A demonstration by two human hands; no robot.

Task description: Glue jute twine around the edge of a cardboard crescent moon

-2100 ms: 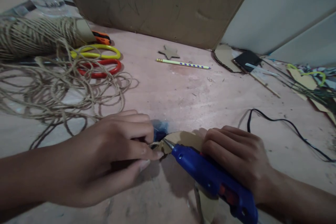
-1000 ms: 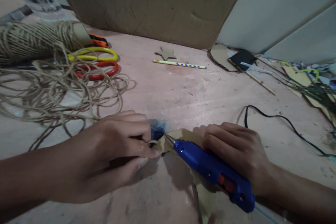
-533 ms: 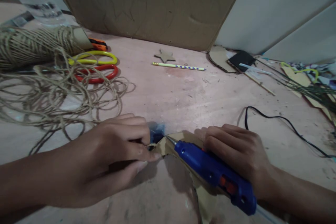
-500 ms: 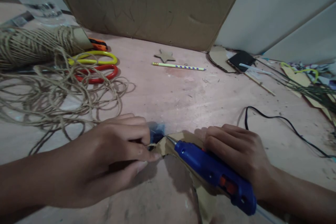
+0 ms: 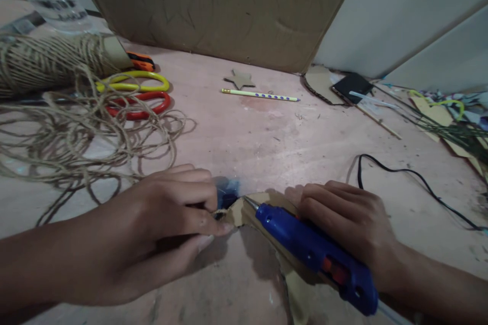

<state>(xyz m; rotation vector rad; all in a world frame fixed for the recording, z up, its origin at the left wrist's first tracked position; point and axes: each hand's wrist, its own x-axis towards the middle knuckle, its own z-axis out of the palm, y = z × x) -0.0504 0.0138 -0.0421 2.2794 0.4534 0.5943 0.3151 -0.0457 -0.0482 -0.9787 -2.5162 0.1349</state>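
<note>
My right hand (image 5: 348, 226) is closed around a blue glue gun (image 5: 312, 251), whose metal tip touches the edge of a cardboard cutout (image 5: 244, 212) lying near the table's front. My left hand (image 5: 163, 228) is closed in a pinch on the left end of that cutout, with a bit of twine at the fingertips. A small blue thing (image 5: 227, 192) peeks out behind the left fingers; I cannot make out what it is. The gun's black cord (image 5: 412, 177) trails off to the right.
A tangle of jute twine (image 5: 76, 137) and its spool (image 5: 46, 63) fill the left side, over yellow and red scissors (image 5: 133, 94). A dotted pencil (image 5: 259, 95) and cardboard star (image 5: 239, 79) lie mid-table. A large cardboard sheet (image 5: 229, 5) stands behind. Scraps clutter the right.
Almost nothing has moved. The glue gun tip stays at the cutout's edge, shifting slightly right, and the left hand keeps its pinch.
</note>
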